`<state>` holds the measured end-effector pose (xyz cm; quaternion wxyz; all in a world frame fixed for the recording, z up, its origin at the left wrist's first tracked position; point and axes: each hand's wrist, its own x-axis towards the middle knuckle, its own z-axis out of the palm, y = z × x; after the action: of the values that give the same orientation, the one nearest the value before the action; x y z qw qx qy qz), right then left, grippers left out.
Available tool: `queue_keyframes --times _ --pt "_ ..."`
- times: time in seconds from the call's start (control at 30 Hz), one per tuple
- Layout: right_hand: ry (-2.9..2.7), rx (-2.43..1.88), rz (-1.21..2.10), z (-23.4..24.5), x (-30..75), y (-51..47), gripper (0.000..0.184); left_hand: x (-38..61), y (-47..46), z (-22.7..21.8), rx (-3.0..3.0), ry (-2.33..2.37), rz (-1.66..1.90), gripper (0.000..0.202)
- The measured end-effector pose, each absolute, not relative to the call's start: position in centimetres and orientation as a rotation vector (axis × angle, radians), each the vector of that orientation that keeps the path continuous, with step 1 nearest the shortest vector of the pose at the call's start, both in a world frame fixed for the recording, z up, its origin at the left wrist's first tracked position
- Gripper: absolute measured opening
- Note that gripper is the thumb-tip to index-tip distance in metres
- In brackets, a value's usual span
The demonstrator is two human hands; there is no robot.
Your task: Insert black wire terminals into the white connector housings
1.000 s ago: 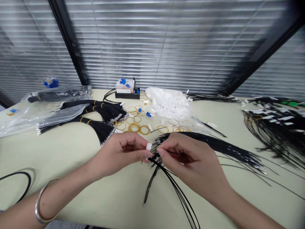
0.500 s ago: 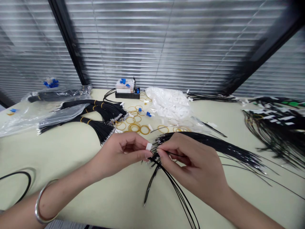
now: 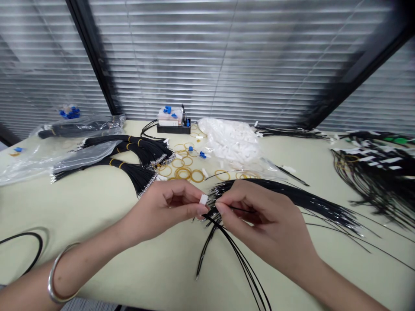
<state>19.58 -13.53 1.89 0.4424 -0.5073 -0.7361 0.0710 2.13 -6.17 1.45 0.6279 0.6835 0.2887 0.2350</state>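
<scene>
**A:** How are the hands set?

**B:** Both come in from the near edge and meet just above the worktop (image 3: 97, 203). The left hand (image 3: 162, 211) lies palm inward with the wrist slightly bent, and there is a silver bangle (image 3: 55, 276) on the forearm.

**A:** And its grip?

**B:** Thumb and forefinger are pinched together on a small white connector (image 3: 203, 199), which sits at the fingertips, raised off the worktop. A few black strands (image 3: 241, 261) trail down from under that pinch toward the near edge.

**A:** And the right?

**B:** The right hand (image 3: 266, 224) faces it, knuckles up and fingers curled — its grip is clamped on 1 thin black wire (image 3: 241, 209), with the tip right at the connector. I cannot tell whether the tip has entered.

**A:** What is around them?

**B:** Behind the right hand a fan of loose wires (image 3: 308, 203) spreads rightward. Beyond the left hand lie banded wire bundles (image 3: 139, 172), yellow rubber bands (image 3: 183, 172) and a clear bag of white parts (image 3: 233, 142).
</scene>
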Motion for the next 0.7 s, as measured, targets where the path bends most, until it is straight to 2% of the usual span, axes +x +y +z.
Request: queue_keyframes --times 0.5,0.7 --pt "-1.691 -1.335 0.499 2.21 19.53 -13.43 0.014 2.13 -5.99 1.54 1.359 0.558 0.487 0.006" --pt "-1.711 -1.333 0.471 2.3 19.5 -13.49 0.015 2.11 -6.01 1.56 1.282 0.537 0.468 0.005"
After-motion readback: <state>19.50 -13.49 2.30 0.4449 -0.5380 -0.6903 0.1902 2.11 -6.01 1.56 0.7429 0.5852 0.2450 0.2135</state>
